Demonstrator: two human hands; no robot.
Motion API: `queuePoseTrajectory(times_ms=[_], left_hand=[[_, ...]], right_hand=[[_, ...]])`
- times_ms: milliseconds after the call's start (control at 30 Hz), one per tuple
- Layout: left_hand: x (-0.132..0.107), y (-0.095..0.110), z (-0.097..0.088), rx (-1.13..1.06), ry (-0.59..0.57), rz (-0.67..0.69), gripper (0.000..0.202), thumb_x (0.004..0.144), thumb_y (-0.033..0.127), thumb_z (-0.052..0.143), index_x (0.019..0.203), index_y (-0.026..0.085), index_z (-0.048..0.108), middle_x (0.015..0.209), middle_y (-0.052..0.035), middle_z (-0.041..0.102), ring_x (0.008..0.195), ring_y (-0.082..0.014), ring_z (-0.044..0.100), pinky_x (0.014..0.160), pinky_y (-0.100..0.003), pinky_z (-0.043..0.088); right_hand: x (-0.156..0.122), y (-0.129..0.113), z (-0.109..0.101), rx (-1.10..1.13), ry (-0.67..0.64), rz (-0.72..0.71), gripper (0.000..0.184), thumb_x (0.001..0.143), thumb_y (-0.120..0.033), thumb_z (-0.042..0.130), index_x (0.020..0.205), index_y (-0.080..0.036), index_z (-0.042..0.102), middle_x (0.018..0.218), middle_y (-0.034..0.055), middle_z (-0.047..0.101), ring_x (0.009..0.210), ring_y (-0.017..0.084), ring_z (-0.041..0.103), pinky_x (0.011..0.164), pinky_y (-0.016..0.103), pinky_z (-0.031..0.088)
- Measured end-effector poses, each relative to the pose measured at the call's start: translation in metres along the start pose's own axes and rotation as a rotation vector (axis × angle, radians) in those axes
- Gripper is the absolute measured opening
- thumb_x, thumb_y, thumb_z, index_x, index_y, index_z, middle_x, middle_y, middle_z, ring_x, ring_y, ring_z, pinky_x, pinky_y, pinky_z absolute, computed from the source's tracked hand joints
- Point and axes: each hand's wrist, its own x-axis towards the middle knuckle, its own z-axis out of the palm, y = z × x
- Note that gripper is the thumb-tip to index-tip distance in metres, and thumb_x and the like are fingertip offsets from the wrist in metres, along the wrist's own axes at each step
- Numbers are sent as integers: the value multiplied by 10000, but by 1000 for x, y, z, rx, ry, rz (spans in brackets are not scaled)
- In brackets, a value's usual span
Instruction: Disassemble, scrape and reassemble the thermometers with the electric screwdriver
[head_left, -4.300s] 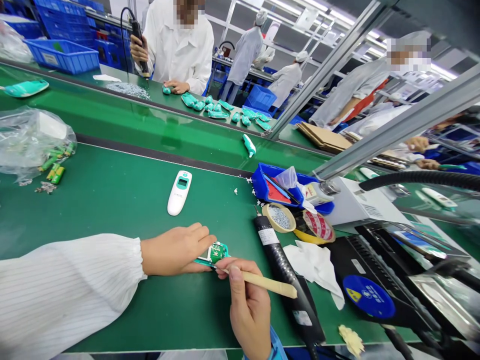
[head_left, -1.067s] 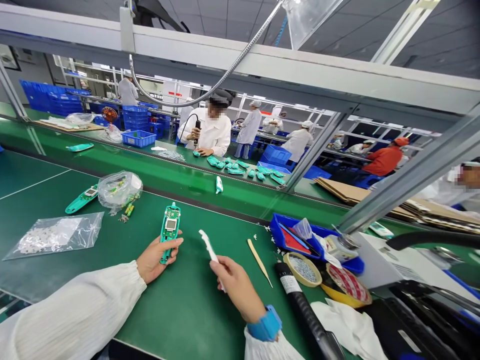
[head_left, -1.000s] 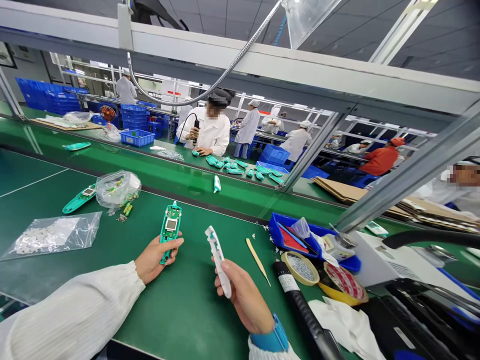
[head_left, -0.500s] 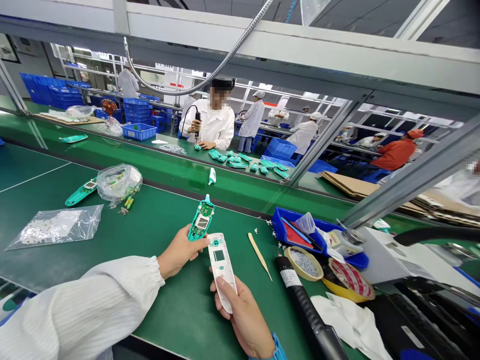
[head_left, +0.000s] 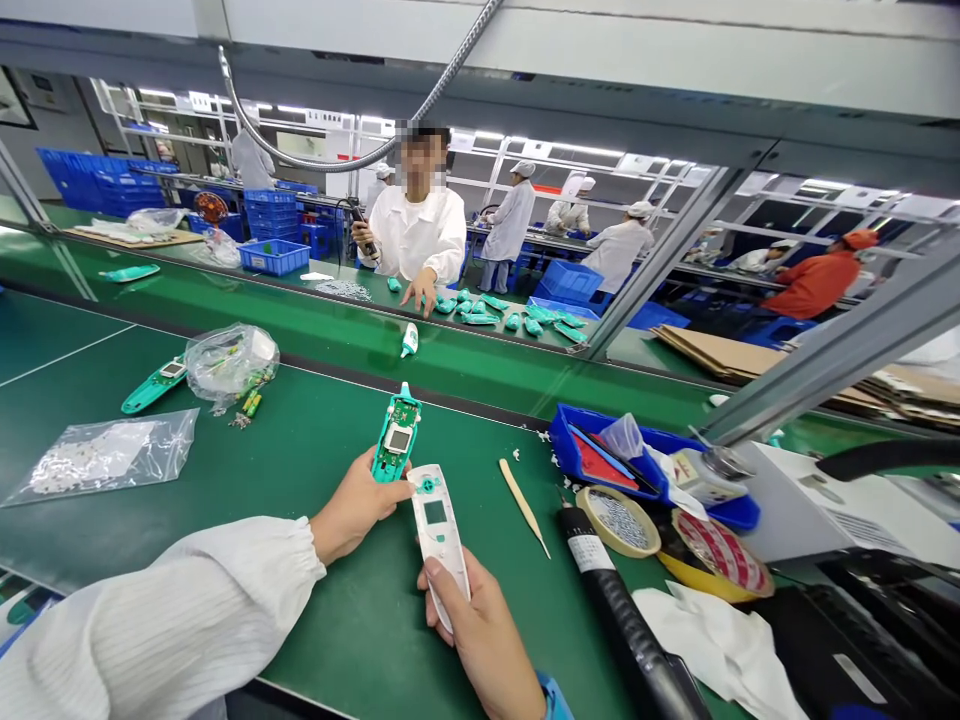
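Two halves are held over the table (head_left: 300, 430): the left hand's (head_left: 356, 507) fingers are closed around the lower end of the green half (head_left: 395, 440), board exposed, while the right hand (head_left: 484, 622) pinches the white cover (head_left: 436, 530) just beside it. The cover's edge could scrape the bare board if either hand wavers, and a loose pinch could drop it.

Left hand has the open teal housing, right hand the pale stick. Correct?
No, not the stick: the head view shows the right hand holding a white cover. The stick lies on the bench. The left hand does hold the teal housing.
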Motion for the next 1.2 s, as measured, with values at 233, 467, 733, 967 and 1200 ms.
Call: queuePoseTrajectory(times_ms=[233,467,733,967,1200], left_hand=[[-1,9,-2,89,-11,-8,265,609,265,654,772,145,482,644,43,482,440,-28,316,394,-180,235],[3,11,0,114,-53,91,303,601,258,699,806,137,512,760,-6,571,689,-115,522,692,-251,408],[6,5,2,116,-18,80,333,570,273,711,791,144,499,718,18,541,654,-113,502,664,-254,394],[5,5,4,130,-9,88,326,569,271,706,776,146,488,697,24,526,634,-105,485,648,-244,386],[3,6,1,157,16,84,360,518,310,730,740,149,496,656,28,542,611,-116,502,622,-238,396]], right_hand=[[6,12,-2,20,31,-17,436,712,-590,510,791,-163,478,489,-59,433,371,51,281,372,201,194],[6,10,-1,27,14,-19,427,697,-588,524,742,-165,483,585,-29,488,399,48,337,367,196,214],[6,11,-1,17,6,-17,418,718,-565,515,812,-159,496,629,-21,509,401,44,335,366,192,218],[5,14,1,1,19,-20,436,714,-578,509,826,-157,505,628,-14,514,396,49,335,364,194,212],[7,17,2,-15,30,-48,372,719,-531,520,809,-171,496,630,-11,517,414,60,386,365,185,243]])
